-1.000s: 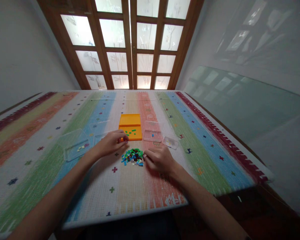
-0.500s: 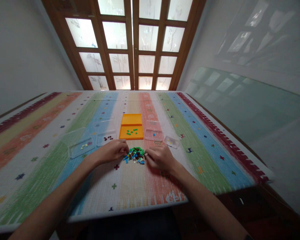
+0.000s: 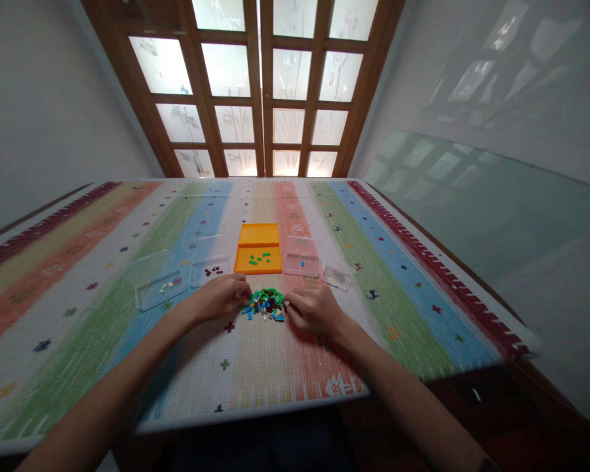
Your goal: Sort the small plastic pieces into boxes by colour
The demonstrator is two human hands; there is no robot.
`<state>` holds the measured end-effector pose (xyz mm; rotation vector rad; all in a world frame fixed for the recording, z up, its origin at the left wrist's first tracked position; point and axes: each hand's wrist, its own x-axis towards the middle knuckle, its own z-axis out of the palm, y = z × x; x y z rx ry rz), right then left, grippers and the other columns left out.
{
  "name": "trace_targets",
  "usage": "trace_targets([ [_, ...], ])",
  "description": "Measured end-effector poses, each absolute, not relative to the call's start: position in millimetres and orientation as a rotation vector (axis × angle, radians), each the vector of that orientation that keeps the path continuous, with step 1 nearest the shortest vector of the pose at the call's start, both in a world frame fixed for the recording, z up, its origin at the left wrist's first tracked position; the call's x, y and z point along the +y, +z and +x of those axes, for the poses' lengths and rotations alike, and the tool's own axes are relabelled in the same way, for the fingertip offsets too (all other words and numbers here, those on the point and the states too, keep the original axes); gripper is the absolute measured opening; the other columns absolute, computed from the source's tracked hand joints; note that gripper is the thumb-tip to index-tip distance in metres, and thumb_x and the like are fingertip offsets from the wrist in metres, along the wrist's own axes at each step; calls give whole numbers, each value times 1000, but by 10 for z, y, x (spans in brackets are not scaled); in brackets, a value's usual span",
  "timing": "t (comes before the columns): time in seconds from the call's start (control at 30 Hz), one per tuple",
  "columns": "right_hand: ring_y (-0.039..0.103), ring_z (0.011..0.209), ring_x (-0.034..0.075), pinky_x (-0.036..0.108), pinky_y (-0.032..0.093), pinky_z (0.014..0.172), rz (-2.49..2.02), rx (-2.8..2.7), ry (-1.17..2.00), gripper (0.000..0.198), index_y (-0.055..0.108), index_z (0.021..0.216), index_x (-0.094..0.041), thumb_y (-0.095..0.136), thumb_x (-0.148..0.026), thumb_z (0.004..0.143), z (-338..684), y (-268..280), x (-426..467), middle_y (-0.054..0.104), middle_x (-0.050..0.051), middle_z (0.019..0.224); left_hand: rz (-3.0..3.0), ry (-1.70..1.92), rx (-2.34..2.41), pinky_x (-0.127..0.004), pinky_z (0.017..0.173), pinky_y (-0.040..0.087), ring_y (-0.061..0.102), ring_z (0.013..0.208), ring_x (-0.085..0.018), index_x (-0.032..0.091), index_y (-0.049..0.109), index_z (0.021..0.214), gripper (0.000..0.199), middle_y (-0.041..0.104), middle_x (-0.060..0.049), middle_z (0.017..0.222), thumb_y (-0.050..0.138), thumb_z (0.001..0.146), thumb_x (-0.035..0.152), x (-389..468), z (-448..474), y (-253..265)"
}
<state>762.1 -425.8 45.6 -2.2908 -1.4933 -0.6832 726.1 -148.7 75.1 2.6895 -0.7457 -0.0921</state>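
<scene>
Left hand (image 3: 231,294) and right hand (image 3: 311,307), fingers curled, grip on any brick not discernible, flank the brick pile (image 3: 266,303) on the tabletop (image 3: 260,373). Beyond, left to right: far-left clear box (image 3: 150,297), pale bricks (image 3: 166,288); second clear box (image 3: 196,280), dark bricks (image 3: 214,271); orange box (image 3: 258,245), green bricks (image 3: 253,263); third clear box (image 3: 292,267), blue brick (image 3: 303,264); small clear box (image 3: 345,280), yellowish bits. Left hand, one second ago beside the orange box, now at the pile's left edge.

Left hand (image 3: 223,295), right hand (image 3: 317,308), colourful brick pile (image 3: 265,302) between, orange case (image 3: 258,233) beyond, striped cloth (image 3: 260,370)
</scene>
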Motion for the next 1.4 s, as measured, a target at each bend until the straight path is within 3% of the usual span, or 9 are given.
trace_targets([
  [0.43,40,49,12,32,17,53,-2271,-1504,-699,21,60,71,-18,49,-16,88,7620,442,-4262,58,0,58,2691,-162,-729,-26,72,44,63,79,-16,19,74,90,13,68,-3,86,61,94,21,-1526,7224,777],
  [1.4,38,51,12,31,17,54,-2292,-1533,-661,19,60,72,-18,50,-15,88,7615,461,-4272,56,0,60,2630,-168,-707,-25,69,42,59,73,-16,18,68,86,13,66,-2,81,58,93,20,-1558,7193,805],
])
